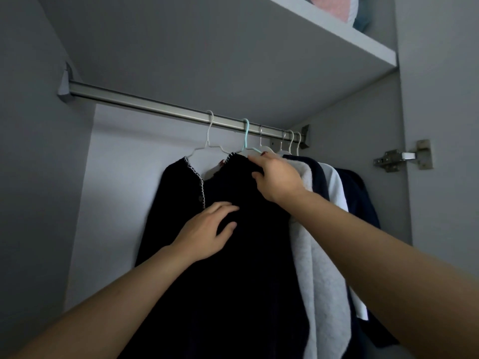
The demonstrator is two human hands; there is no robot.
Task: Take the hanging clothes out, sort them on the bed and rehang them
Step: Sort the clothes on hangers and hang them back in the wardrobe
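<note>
Right hand (276, 177) grips the shoulder of the dark cardigan (233, 255), fingers curled over the cloth just under the teal hanger (246, 137); the fingertips sink into the fabric and cannot be seen in full. Left hand (206, 233) lies spread on the cardigan's chest at about 7 o'clock from the right hand, thumb apart from the fingers, with a fold of cloth between thumb and forefinger; whether it pinches that fold or only presses on it is hard to tell. The cardigan hangs from the rail (168, 108), its pale-edged neckline open toward 10 o'clock. A white hanger (210, 141) sits on the rail at 9 o'clock of the teal one; which hanger carries the cardigan is unclear. At 3 o'clock hang a white fleece (316, 268), then more dark and pale clothes, largely hidden by the right forearm and cut off at the bottom edge. Above, a shelf (324, 35) holds something pink, cropped by the top edge.
</note>
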